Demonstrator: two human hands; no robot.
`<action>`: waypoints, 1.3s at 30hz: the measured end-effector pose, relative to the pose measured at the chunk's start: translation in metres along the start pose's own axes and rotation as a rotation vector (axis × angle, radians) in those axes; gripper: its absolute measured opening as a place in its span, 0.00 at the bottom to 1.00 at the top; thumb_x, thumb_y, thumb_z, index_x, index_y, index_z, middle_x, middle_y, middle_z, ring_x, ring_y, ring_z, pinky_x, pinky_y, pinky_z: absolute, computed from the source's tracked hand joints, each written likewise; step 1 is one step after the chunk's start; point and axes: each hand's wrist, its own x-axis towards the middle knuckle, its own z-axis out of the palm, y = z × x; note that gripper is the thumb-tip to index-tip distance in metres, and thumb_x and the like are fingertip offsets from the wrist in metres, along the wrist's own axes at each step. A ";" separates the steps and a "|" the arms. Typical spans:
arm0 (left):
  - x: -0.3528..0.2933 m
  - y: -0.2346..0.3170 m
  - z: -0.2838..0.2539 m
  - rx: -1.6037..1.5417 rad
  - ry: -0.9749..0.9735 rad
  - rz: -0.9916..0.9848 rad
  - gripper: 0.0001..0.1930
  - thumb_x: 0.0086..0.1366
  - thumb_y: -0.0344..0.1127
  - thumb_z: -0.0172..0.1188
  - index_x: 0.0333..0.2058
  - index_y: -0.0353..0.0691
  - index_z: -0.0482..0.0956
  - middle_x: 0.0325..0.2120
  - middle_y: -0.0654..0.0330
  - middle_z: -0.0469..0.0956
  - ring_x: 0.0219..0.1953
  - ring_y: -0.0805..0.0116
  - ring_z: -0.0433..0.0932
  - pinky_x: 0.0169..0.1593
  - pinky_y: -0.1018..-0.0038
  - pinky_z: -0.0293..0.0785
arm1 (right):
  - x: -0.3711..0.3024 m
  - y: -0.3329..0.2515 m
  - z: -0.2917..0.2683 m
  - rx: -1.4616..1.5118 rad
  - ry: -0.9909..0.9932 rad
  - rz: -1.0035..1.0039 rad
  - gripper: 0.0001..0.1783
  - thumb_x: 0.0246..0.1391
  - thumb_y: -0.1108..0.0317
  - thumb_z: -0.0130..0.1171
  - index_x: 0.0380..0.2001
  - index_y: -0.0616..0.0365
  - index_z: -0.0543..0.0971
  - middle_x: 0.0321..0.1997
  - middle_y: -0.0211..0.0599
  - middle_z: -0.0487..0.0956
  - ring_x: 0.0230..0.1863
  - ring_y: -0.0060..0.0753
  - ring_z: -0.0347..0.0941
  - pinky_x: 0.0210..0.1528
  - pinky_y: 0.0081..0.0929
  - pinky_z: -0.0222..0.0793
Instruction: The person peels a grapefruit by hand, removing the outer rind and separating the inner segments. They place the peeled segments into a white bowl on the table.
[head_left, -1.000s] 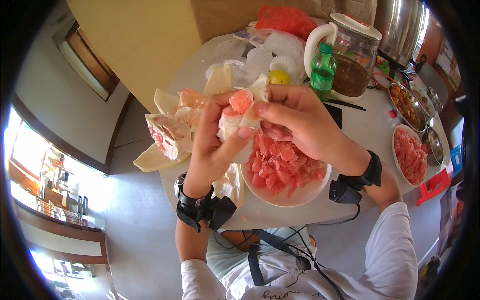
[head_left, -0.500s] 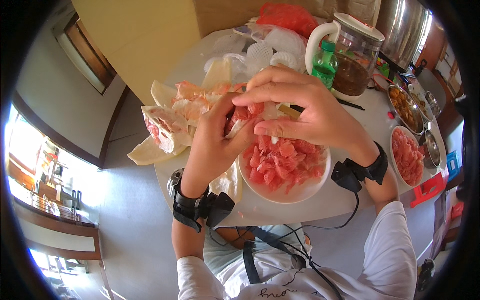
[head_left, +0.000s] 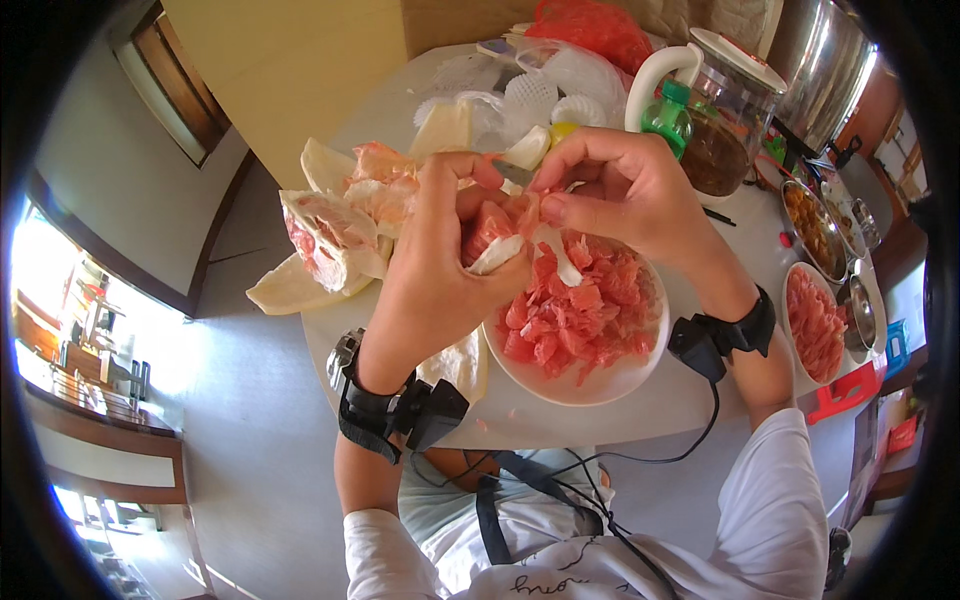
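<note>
My left hand (head_left: 437,265) is wrapped round a pomelo segment (head_left: 487,228), red flesh with a strip of white pith. My right hand (head_left: 625,195) pinches thin, pale membrane (head_left: 530,208) at the segment's upper right side and draws it away from the flesh. Both hands are above the far left part of a white bowl (head_left: 585,390) heaped with red pomelo pulp (head_left: 580,320). A white strip hangs beneath the right fingers, over the pulp. Left of my hands lie a partly peeled pomelo chunk (head_left: 330,245) and pieces of thick rind (head_left: 290,287).
Behind my hands are foam fruit nets (head_left: 530,95), a red plastic bag (head_left: 590,32), a green bottle (head_left: 668,120) and a glass kettle (head_left: 715,150) of brown liquid. At the right stand a second bowl of pulp (head_left: 815,325) and metal bowls of food (head_left: 812,230).
My right hand has lowered and its fingers have closed on the membrane, pulling it out from the segment. The left hand still holds the segment. The view has shifted slightly.
</note>
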 end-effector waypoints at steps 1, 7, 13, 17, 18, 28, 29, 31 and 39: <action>0.000 0.000 -0.001 -0.005 -0.007 -0.015 0.25 0.49 0.23 0.62 0.44 0.39 0.59 0.29 0.59 0.72 0.32 0.75 0.71 0.39 0.79 0.69 | 0.001 0.000 0.000 0.057 -0.008 0.036 0.11 0.49 0.73 0.62 0.37 0.60 0.76 0.34 0.32 0.78 0.35 0.17 0.73 0.40 0.16 0.71; -0.002 -0.001 0.000 0.091 -0.031 -0.012 0.26 0.49 0.26 0.63 0.44 0.37 0.58 0.29 0.54 0.73 0.30 0.65 0.74 0.37 0.74 0.71 | 0.002 0.004 0.010 -0.258 -0.016 -0.231 0.21 0.46 0.71 0.65 0.45 0.60 0.74 0.36 0.30 0.76 0.37 0.18 0.72 0.39 0.16 0.69; -0.002 -0.003 0.000 0.021 -0.084 -0.094 0.27 0.49 0.24 0.63 0.45 0.38 0.58 0.32 0.56 0.73 0.34 0.69 0.72 0.40 0.76 0.70 | 0.002 0.005 0.003 -0.521 -0.098 -0.363 0.17 0.45 0.68 0.66 0.40 0.58 0.77 0.37 0.33 0.77 0.36 0.26 0.73 0.39 0.22 0.69; 0.000 -0.002 -0.001 -0.032 -0.121 -0.194 0.27 0.49 0.21 0.62 0.45 0.39 0.58 0.31 0.59 0.70 0.32 0.75 0.68 0.39 0.79 0.68 | 0.000 0.009 -0.002 -0.556 -0.116 -0.385 0.09 0.47 0.71 0.64 0.33 0.59 0.78 0.33 0.33 0.76 0.35 0.25 0.73 0.37 0.22 0.70; -0.001 -0.002 -0.001 -0.033 -0.116 -0.199 0.26 0.49 0.22 0.62 0.44 0.39 0.59 0.30 0.60 0.70 0.32 0.75 0.68 0.39 0.79 0.68 | -0.001 0.011 -0.002 -0.484 -0.104 -0.366 0.08 0.48 0.71 0.63 0.33 0.60 0.78 0.32 0.33 0.76 0.34 0.25 0.73 0.36 0.21 0.70; 0.000 0.004 -0.010 0.105 -0.163 -0.077 0.14 0.51 0.27 0.61 0.35 0.36 0.68 0.31 0.61 0.69 0.35 0.74 0.67 0.42 0.78 0.66 | 0.001 -0.009 -0.048 0.040 -0.036 -0.112 0.05 0.52 0.73 0.60 0.30 0.63 0.77 0.29 0.34 0.76 0.30 0.21 0.72 0.34 0.18 0.68; 0.000 0.004 -0.009 0.082 -0.160 -0.079 0.13 0.51 0.27 0.61 0.35 0.36 0.68 0.31 0.61 0.69 0.35 0.74 0.67 0.42 0.78 0.66 | -0.002 -0.011 -0.048 -0.025 -0.082 0.036 0.06 0.51 0.72 0.61 0.30 0.63 0.77 0.29 0.33 0.76 0.30 0.21 0.72 0.35 0.19 0.68; 0.000 0.003 -0.009 -0.016 -0.116 -0.064 0.13 0.51 0.28 0.62 0.34 0.36 0.68 0.30 0.60 0.71 0.34 0.70 0.70 0.41 0.77 0.67 | -0.006 -0.011 -0.046 -0.229 -0.190 0.199 0.08 0.49 0.70 0.62 0.30 0.63 0.78 0.29 0.33 0.77 0.30 0.22 0.72 0.35 0.20 0.68; 0.001 -0.008 -0.009 0.144 -0.051 0.113 0.17 0.50 0.30 0.66 0.36 0.37 0.67 0.30 0.59 0.71 0.30 0.67 0.70 0.38 0.76 0.68 | -0.007 0.007 -0.025 -0.600 -0.388 0.143 0.13 0.43 0.64 0.65 0.31 0.62 0.79 0.30 0.38 0.78 0.31 0.28 0.74 0.37 0.24 0.69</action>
